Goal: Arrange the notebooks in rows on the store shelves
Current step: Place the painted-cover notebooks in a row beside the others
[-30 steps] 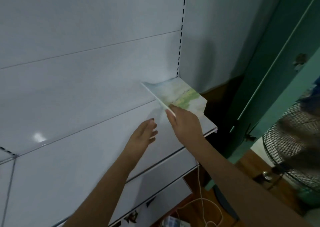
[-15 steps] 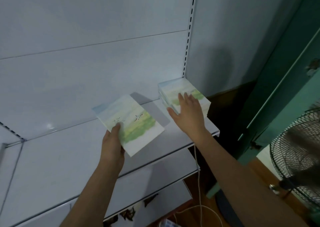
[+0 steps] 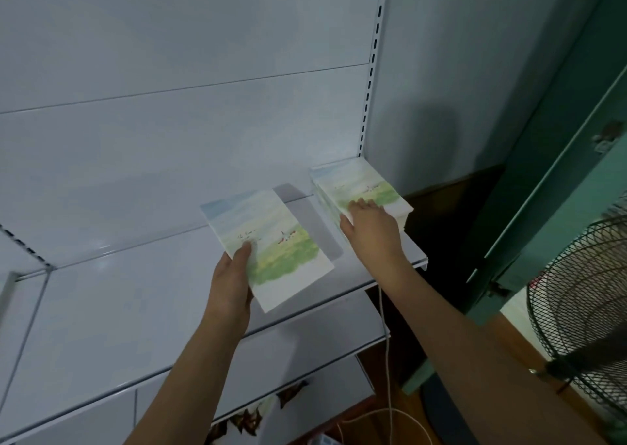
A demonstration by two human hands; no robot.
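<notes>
The left hand [image 3: 230, 275] holds one notebook [image 3: 268, 244] by its near left corner. The thumb lies on top of the cover and the other fingers are hidden under it, so this grip is grasping the notebook. The notebook is tilted a bit and held above the white shelf [image 3: 135, 309], with its shadow on the shelf behind it. Its cover shows a pale sky, green grass and small red dots.

The right hand [image 3: 371, 227] is just to the right, apart from the held notebook. It rests on the near end of a stack [image 3: 356, 186] of notebooks with the same picture. The thumb is down the left side of the stack. The fingertips bend down onto the top cover, but I cannot tell if this grip is squeezing or only resting.

The stack lies flat at the far right end of the shelf, against the back panel [image 3: 169, 105], beside the slotted post [image 3: 371, 71].

Below the shelf there is a lower shelf [image 3: 305, 353]. A white cord [image 3: 386, 360] hangs down past it to the floor. Some small dark things sit under it, too blurry to name.

To the right stands a black fan [image 3: 583, 326] with a wire cage. Behind it is a green door [image 3: 559, 173]. A grey wall [image 3: 458, 71] is next to the post.
</notes>
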